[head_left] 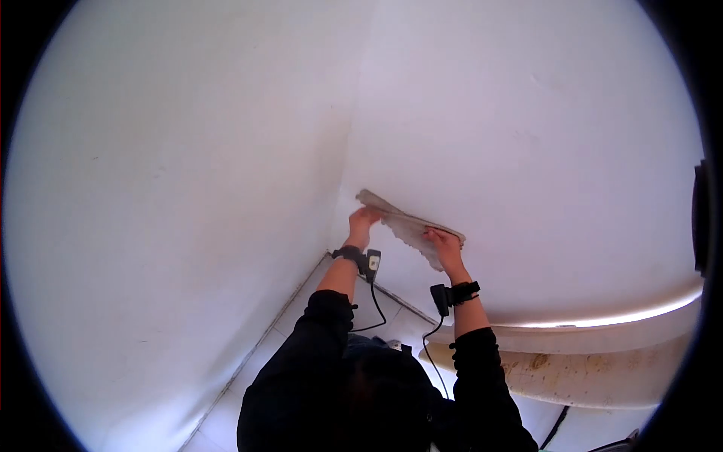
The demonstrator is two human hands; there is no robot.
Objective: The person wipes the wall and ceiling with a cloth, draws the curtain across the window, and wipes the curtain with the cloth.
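Note:
A greyish cloth (407,227) with a thicker rolled or folded upper edge is stretched slantwise in front of the white wall, near the room's corner. My left hand (364,218) grips it near its upper left end, fingers closed on it. Toward the lower right end, my right hand (444,245) pinches the cloth. The lower part of the cloth hangs loose between the two hands. Each wrist wears a black strap with a small device and a cable.
White walls meet at a corner (352,135) behind the hands. Pale floor tiles (301,301) lie below. At the lower right is a beige, curved surface with brown marks (580,373). A dark object (700,218) stands at the far right edge.

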